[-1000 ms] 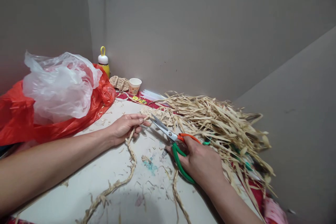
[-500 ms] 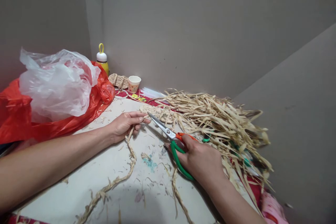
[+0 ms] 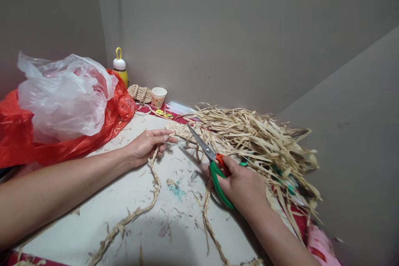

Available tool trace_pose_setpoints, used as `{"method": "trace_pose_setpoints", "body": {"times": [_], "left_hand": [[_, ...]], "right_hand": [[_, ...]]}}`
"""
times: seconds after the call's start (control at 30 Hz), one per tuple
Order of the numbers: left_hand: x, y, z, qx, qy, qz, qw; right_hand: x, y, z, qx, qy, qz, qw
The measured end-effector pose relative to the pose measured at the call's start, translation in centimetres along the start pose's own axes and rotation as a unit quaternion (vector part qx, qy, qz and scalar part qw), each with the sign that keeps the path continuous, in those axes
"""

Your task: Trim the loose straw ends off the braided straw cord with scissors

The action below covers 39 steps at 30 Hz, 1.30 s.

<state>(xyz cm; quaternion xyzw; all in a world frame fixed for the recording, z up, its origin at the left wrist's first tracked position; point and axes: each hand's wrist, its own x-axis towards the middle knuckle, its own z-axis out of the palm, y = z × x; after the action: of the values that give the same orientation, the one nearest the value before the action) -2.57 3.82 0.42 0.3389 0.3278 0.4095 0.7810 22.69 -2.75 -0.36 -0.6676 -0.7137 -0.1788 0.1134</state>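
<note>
My left hand point(image 3: 149, 145) pinches the upper end of a braided straw cord point(image 3: 156, 187), which trails down the white board toward the front edge. In my right hand point(image 3: 241, 183) is a pair of scissors point(image 3: 205, 147) with green and orange handles, blades together and pointing up and left. The blade tips are a little to the right of my left fingertips, apart from them. Just behind my left fingers lies a flat woven straw piece point(image 3: 181, 129), partly covered. A second braided cord point(image 3: 207, 220) runs down the board below my right hand.
Loose dry straw point(image 3: 252, 133) is heaped at the right. A white plastic bag point(image 3: 68, 95) on a red bag point(image 3: 15, 133) fills the left. At the back stand a yellow bottle point(image 3: 120, 68), a paper cup point(image 3: 158, 97) and a woven straw piece point(image 3: 139, 92). Scraps dot the white board point(image 3: 124, 191).
The scissors have swung away from the left fingertips, to the right and more upright, and their blades have closed. My left hand still holds the cord nearly in place.
</note>
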Motion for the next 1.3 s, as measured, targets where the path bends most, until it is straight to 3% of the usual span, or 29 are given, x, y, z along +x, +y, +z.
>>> {"method": "trace_pose_setpoints", "body": {"times": [0.37,0.77,1.3], "left_hand": [[0.03,0.02,-0.09,-0.001,-0.006,0.001,1.000],[0.06,-0.11,0.11,0.021,0.013,0.008,1.000],[0.24,-0.17,0.11,0.014,0.025,0.009,1.000]], "right_hand": [[0.04,-0.20,-0.30,-0.008,-0.044,-0.080,0.996],[-0.09,-0.86,-0.01,-0.065,0.053,-0.101,0.991],[-0.45,-0.16,0.26,-0.094,0.110,-0.094,0.985]]}}
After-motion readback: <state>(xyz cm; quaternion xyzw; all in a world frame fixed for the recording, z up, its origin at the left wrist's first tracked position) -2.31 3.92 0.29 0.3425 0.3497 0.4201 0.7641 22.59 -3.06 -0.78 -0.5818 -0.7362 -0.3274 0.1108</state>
